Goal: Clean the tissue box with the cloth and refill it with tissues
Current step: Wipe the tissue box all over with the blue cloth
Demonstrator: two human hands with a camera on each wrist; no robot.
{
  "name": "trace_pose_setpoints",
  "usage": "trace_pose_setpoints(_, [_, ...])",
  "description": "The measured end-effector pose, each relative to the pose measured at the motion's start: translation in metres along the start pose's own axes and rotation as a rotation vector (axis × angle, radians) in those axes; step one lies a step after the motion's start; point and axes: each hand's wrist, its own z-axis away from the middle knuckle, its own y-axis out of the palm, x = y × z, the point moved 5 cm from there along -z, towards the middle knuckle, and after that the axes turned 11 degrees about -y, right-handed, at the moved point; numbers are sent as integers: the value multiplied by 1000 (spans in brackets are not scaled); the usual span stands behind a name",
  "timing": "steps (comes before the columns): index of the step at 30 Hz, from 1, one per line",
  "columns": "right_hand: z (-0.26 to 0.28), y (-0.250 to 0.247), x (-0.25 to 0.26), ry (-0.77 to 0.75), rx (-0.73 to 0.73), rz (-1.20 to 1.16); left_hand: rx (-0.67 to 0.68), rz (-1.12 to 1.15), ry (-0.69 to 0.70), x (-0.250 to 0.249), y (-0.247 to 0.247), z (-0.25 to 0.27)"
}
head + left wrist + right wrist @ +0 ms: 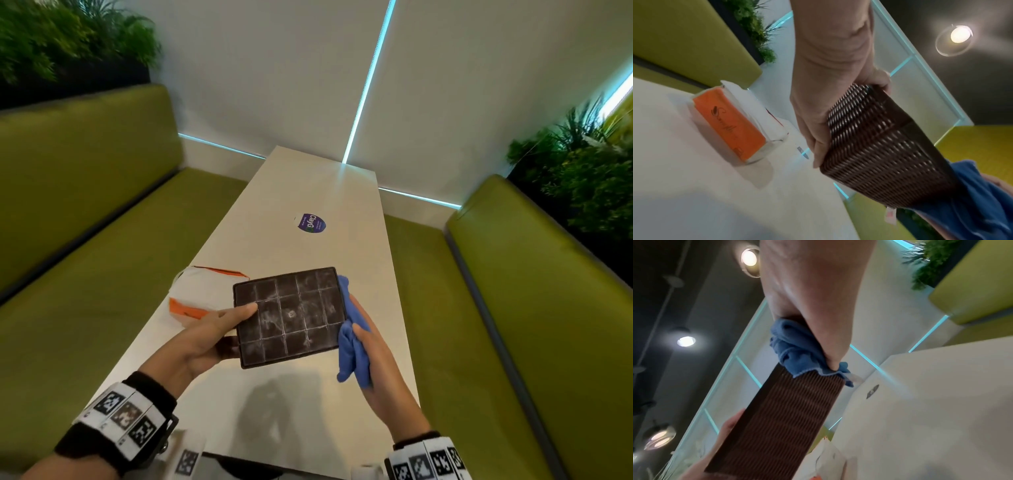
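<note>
A dark brown woven tissue box (291, 317) is held above the white table (308, 202), its dusty gridded underside turned up. My left hand (212, 329) grips its left end, thumb on the underside, fingers wrapped around the woven side (869, 146). My right hand (370, 346) holds a bunched blue cloth (351, 349) against the box's right end (797, 394), the cloth (797, 350) pressed between palm and box. An orange-and-white pack of tissues (202, 291) lies on the table behind my left hand, also seen as the pack (731, 120) in the left wrist view.
A round purple sticker (310, 222) sits mid-table. Green padded benches (102, 240) run along both sides of the narrow table, with plants (582, 171) behind them. A white wall closes off the far end.
</note>
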Motion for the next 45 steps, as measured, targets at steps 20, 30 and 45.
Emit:
trace_pose_setpoints(20, [3,-20,-25,315,-103,-62,257,-383,-89,33,4,-26])
trace_pose_setpoints(30, [-3,-45,-69,310,-235,-4,137,-513,143,35,3,-54])
trace_pose_setpoints(45, [-7,-44,-57,173,-161,253,93,-647,187,57,-12,-78])
